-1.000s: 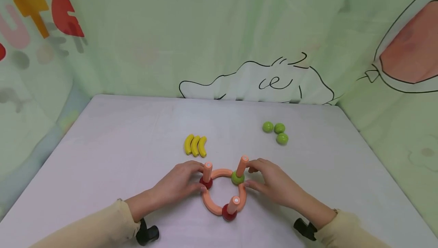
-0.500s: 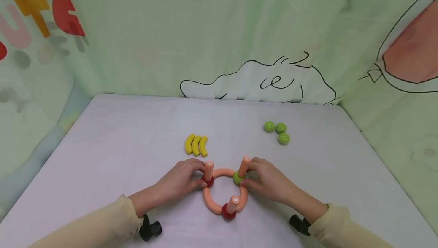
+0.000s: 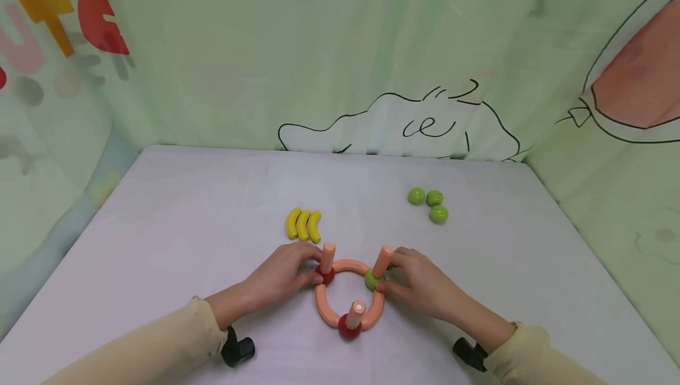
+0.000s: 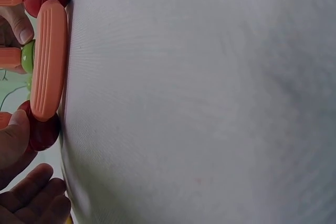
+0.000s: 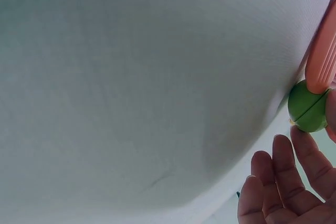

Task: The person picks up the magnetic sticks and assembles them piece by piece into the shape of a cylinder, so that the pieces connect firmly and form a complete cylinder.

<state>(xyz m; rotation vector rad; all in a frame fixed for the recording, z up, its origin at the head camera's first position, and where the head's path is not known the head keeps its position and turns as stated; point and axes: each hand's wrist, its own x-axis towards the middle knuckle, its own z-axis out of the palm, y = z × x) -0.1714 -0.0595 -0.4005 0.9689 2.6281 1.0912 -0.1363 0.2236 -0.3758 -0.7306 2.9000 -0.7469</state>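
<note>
A ring of curved orange sausage-like pieces (image 3: 326, 308) lies on the table, joined by balls that each carry an upright orange peg. My left hand (image 3: 287, 271) pinches the left red ball (image 3: 325, 274) between thumb and finger; the left wrist view shows the thumb against that dark red ball (image 4: 43, 132). On the other side my right hand (image 3: 425, 281) holds the green ball (image 3: 374, 279) with thumb and finger, its other fingers spread in the right wrist view. Nearest the camera is a second red ball (image 3: 349, 327), untouched, under its own peg (image 3: 355, 314).
Behind the ring lie yellow toy bananas (image 3: 303, 224) in a row. Several round green pieces, one of them a green ball (image 3: 438, 214), sit farther back to the right. A green printed curtain (image 3: 223, 54) stands behind the white table (image 3: 186, 208).
The right thumb and fingers have come in onto the green ball. Turning slightly, the ring's left red ball has gone away from the camera and the near red ball a little left.
</note>
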